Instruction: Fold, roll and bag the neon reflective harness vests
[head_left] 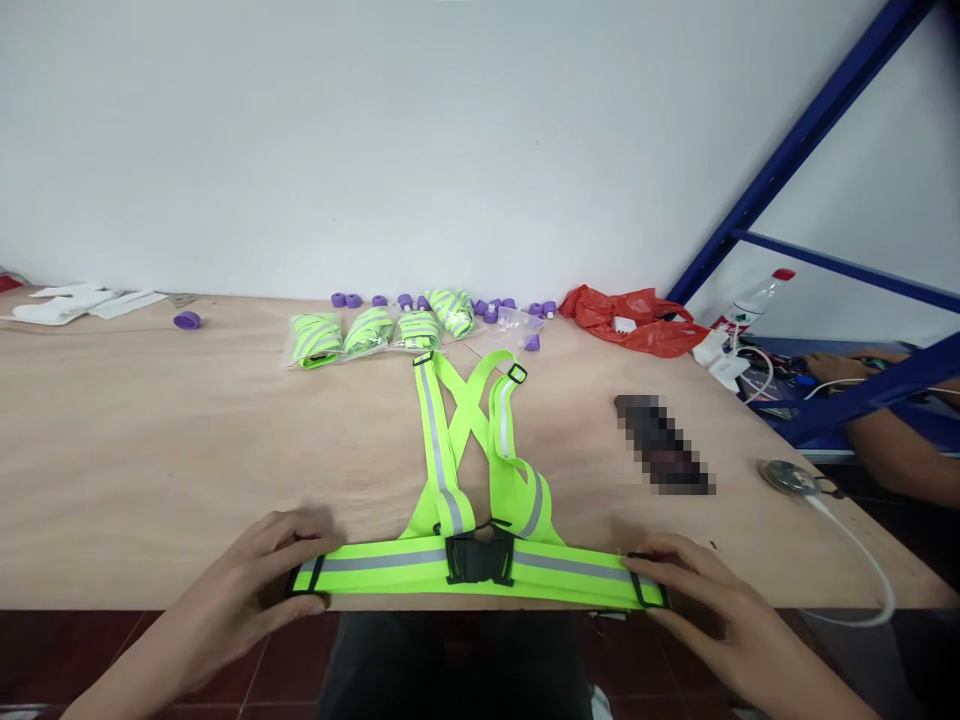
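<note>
A fluorescent yellow-green reflective harness vest [469, 405] with grey stripes lies spread on the wooden table, its back straps crossed in an X. Its waist belt [390, 567] stretches along the table's front edge, with the black buckle [480, 557] fastened at the middle. At the belt's left end, my left hand [259, 565] pinches the strap by a black slider, thumb below and fingers above. My right hand [701, 590] likewise closes on the right end near another slider [646, 582]. Black adjusters sit at the top of both shoulder straps.
Several bagged reflective vests [315, 338] lie behind the harness, among purple rolls [491, 312]. A red plastic bag [637, 318], a pixelated dark object [664, 445] and a round cabled device [787, 477] lie rightward. Beyond the blue frame [810, 150] another person's arm [907, 455] shows.
</note>
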